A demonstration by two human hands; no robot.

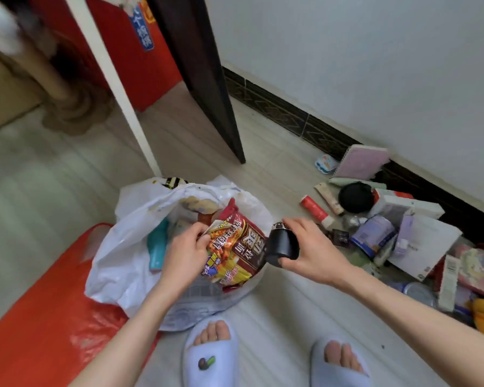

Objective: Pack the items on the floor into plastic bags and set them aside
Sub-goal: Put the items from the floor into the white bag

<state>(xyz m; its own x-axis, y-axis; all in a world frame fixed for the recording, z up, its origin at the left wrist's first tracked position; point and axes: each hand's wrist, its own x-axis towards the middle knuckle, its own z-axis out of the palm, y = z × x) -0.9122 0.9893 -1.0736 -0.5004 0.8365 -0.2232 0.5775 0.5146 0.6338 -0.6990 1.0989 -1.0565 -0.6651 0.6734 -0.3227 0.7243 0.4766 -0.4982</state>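
Note:
A white plastic bag (123, 247) stands open on the floor in front of my feet, holding a red noodle packet (241, 247), a teal bottle (158, 247) and other items. My left hand (185, 255) pinches the top edge of the noodle packet at the bag's mouth. My right hand (313, 247) grips a small black pouch (281, 243) just to the right of the bag's rim. Loose items lie in a pile (397, 233) on the floor at the right: boxes, tubes, a red tube (316, 209), a round black case (355, 197).
A red plastic bag (45, 317) lies flat at the lower left. A dark door (201, 79) stands ajar beyond the bag, a white post (115, 88) beside it. A pink notebook (361, 162) leans on the wall's dark skirting. My slippered feet (210, 356) are at the bottom.

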